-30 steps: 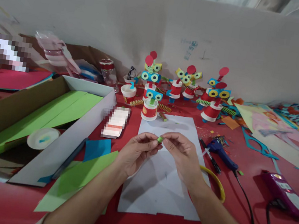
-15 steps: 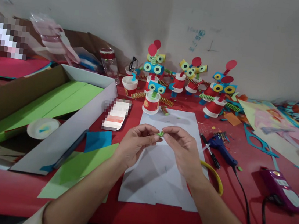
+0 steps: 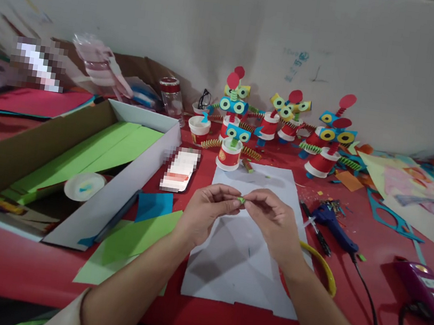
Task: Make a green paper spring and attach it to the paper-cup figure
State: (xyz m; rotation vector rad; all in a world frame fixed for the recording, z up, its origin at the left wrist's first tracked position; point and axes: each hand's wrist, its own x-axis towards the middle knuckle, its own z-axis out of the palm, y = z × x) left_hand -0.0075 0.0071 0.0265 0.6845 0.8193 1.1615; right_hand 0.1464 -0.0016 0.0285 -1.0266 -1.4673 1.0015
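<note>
A tiny green paper piece [image 3: 241,200] is pinched between the fingertips of both hands. My left hand [image 3: 213,207] has its thumb and fingers closed on the piece's left side. On the right side, my right hand [image 3: 271,218] pinches it too. Both hands are above a white sheet [image 3: 226,271] lying on the red table. Just beyond them stands a paper-cup figure [image 3: 229,156] with a blue head, round eyes and folded paper arms. The fingers hide most of the small piece.
Left are a box [image 3: 125,182] with green paper, a phone [image 3: 180,170], and blue [image 3: 154,207] and green sheets. Right lie a glue gun [image 3: 333,227], a pen [image 3: 316,230], yellow tape roll [image 3: 325,269] and purple device [image 3: 425,288]. More cup figures stand behind.
The whole view has shifted, so the objects and hands appear further right. Both hands still pinch the green piece, with only slight finger movement.
</note>
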